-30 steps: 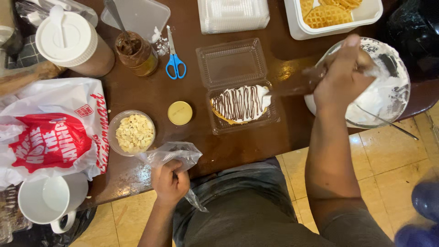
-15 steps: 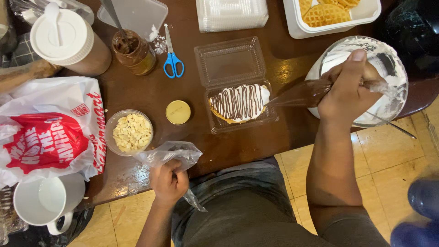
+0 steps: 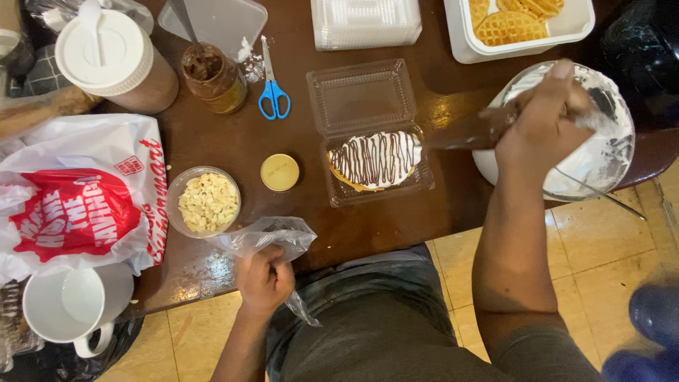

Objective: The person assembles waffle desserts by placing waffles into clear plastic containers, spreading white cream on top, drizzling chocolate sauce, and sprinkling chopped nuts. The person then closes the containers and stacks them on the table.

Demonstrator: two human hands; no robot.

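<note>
My right hand [image 3: 543, 124] grips a brown piping bag [image 3: 470, 129] whose tip points at a waffle [image 3: 375, 159] topped with white cream and dark stripes, lying in an open clear clamshell box [image 3: 361, 95]. The hand hovers over a glass bowl [image 3: 601, 159] smeared with white cream. My left hand [image 3: 264, 279] is closed on a crumpled clear plastic bag [image 3: 265, 235] at the table's near edge, beside a small bowl of chopped nuts [image 3: 207, 201].
A yellow lid [image 3: 279, 172], blue scissors [image 3: 272, 85], a jar of brown spread [image 3: 212, 76], a white-lidded tub [image 3: 106, 56], stacked clear boxes [image 3: 364, 21], a tray of waffles [image 3: 520, 25], a red-and-white bag [image 3: 78, 198] and a white mug [image 3: 71, 308] crowd the table.
My right hand has drawn the piping bag rightward off the waffle and over the glass bowl. The left hand stays closed on the plastic bag.
</note>
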